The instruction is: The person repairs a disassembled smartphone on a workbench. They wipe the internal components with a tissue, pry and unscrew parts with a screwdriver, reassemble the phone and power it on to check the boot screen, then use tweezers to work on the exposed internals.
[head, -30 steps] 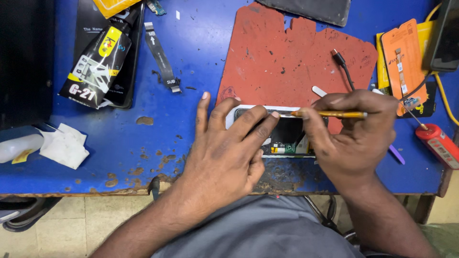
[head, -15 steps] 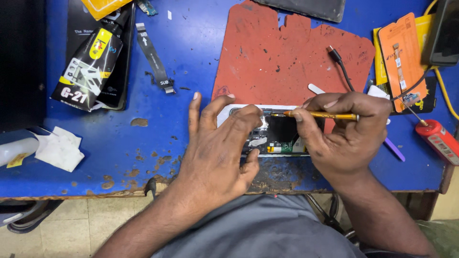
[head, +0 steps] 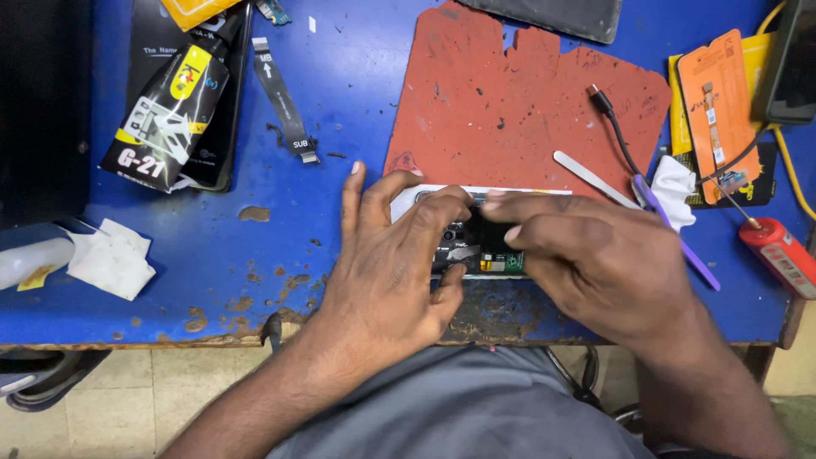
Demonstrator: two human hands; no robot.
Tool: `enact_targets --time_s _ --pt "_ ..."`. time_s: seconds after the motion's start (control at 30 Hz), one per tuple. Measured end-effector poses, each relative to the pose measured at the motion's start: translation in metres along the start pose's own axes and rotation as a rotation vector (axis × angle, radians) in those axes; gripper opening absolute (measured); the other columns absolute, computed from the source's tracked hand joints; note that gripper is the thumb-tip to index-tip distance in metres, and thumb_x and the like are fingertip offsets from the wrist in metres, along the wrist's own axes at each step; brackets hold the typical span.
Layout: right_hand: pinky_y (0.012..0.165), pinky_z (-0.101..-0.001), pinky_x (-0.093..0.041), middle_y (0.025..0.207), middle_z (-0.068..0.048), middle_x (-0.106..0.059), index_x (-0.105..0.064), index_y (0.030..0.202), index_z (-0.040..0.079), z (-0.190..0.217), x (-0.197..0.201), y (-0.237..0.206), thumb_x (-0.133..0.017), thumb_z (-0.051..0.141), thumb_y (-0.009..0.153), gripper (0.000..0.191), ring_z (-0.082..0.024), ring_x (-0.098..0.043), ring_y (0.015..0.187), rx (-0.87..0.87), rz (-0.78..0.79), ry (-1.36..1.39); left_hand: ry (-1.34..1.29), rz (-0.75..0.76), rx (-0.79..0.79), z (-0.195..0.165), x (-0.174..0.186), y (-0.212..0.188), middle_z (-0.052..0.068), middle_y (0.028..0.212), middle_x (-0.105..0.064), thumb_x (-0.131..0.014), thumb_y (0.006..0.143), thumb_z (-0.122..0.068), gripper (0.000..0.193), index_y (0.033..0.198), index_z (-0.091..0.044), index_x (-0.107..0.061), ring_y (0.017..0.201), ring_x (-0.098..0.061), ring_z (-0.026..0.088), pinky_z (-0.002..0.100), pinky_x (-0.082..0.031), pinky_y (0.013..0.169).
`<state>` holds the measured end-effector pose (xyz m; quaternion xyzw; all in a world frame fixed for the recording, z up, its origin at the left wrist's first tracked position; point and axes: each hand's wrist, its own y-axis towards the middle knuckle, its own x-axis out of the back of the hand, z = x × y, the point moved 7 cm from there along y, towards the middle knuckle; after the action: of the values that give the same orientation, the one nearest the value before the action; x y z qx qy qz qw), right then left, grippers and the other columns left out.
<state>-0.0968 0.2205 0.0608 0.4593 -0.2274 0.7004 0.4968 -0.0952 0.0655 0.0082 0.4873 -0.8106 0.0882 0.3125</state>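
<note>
Opened phone (head: 476, 242) lies flat at the near edge of the blue bench (head: 357, 110), its far end resting on the red work mat (head: 510, 93). Back cover off; dark board and a small green board show between the fingers.

Left hand (head: 387, 255): palm down over the phone's left part, fingers spread apart, index and middle fingertips pressing on the upper edge of the frame, thumb tucked against its near edge. Pins the phone rather than grips it.

Right hand (head: 595, 255): laid over the phone's right part, fingers drawn together, tips meeting the left fingertips over the dark board. Whether anything is pinched under them, cannot tell; the knuckles hide it.

Just beyond the right knuckles: white flat pry tool (head: 591, 178), purple-handled tool (head: 676, 238), black cable (head: 616, 132), wad of white tissue (head: 680, 187). Red screwdriver handle (head: 778, 255) further right. Beyond the left fingertips: loose flex ribbon (head: 285, 102) and a black glue pouch (head: 166, 119).

Risks, as judged:
- Phone overhangs the worn bench edge near the thumbs; a hard push could tip it toward the lap
- Bare fingertips on exposed boards: pressure or slip could bend a connector or tear a flex
- Both hands crowd one spot, hiding the work from view
</note>
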Motion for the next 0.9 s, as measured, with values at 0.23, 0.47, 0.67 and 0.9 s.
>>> enact_targets --time_s 0.23,0.47,0.67,0.9 --pt "0.064 -0.0314 -0.057 0.104 -0.010 -0.077 -0.058 0.096 0.000 0.011 0.011 0.020 -0.084 0.003 0.084 0.029 -0.020 -0.074 0.080 0.001 -0.020 -0.056 0.004 -0.001 0.008 0.000 0.002 0.001 0.006 0.127 -0.063 -0.077 0.076 -0.011 0.065 0.132 -0.005 -0.044 0.136 -0.043 0.044 0.072 -0.010 0.119" --pt "0.075 -0.0320 -0.062 0.105 -0.010 -0.074 -0.062 0.091 0.001 0.007 0.005 0.021 -0.072 -0.004 0.077 0.017 -0.023 -0.077 0.094 -0.066 0.086 0.258 -0.006 0.001 0.015 0.000 0.002 0.000 0.006 0.127 -0.064 -0.077 0.076 -0.011 0.064 0.130 -0.005 -0.045 0.136 -0.043 0.044 0.072 -0.010 0.119" --pt "0.082 -0.0296 -0.061 0.109 -0.009 -0.071 -0.055 0.100 0.002 0.002 0.005 0.011 -0.067 0.009 0.097 0.015 -0.022 -0.075 0.102 0.017 -0.029 0.333 0.003 0.011 0.013 0.000 0.002 0.000 0.005 0.127 -0.064 -0.078 0.077 -0.012 0.062 0.130 -0.006 -0.046 0.136 -0.044 0.043 0.071 -0.010 0.120" --pt "0.069 -0.0316 -0.058 0.105 -0.009 -0.075 -0.064 0.094 0.006 0.005 0.006 0.016 -0.079 0.012 0.088 0.018 -0.024 -0.074 0.086 -0.086 0.018 -0.004 0.006 -0.008 0.005 -0.001 0.004 -0.001 0.006 0.130 -0.063 -0.078 0.077 -0.012 0.062 0.129 -0.007 -0.047 0.135 -0.044 0.042 0.071 -0.010 0.120"
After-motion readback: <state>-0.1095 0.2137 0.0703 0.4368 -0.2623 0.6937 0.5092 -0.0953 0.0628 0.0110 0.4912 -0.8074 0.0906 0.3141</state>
